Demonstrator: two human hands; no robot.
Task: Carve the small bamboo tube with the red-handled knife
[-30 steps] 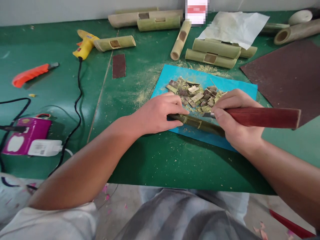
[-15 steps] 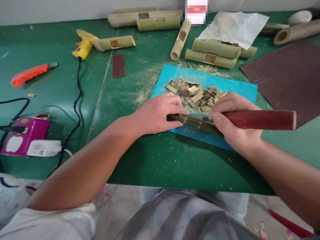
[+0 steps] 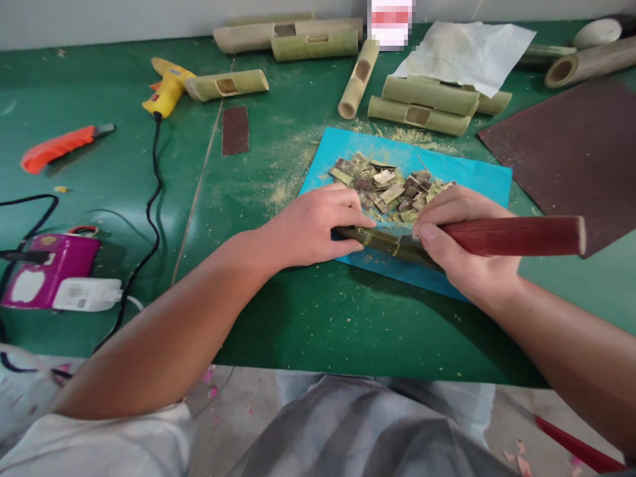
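Observation:
A dark green bamboo piece [image 3: 380, 242] lies slanted on a blue sheet [image 3: 477, 173], with pale cut marks across it. My left hand [image 3: 325, 224] is closed around its left end, thumb below and fingers above. In my right hand [image 3: 462, 242] is a knife with a thick red wooden handle [image 3: 527, 236]. Its short metal blade [image 3: 408, 240] points left and meets the bamboo near one of the pale marks; most of the blade is hidden by the fingers. Just beyond both hands sits a heap of bamboo chips [image 3: 387, 189] and sawdust.
Cut bamboo tubes [image 3: 422, 116] with rectangular openings line the back. A yellow glue gun [image 3: 167, 93], an orange utility knife [image 3: 62, 149] and a purple power strip [image 3: 54, 268] with cords occupy the left. A brown board [image 3: 571, 159] lies right; white paper [image 3: 467, 53] covers some tubes.
The red handle has tipped very slightly up and left, and the blade tip sits a touch further left on the bamboo. My left hand keeps its place.

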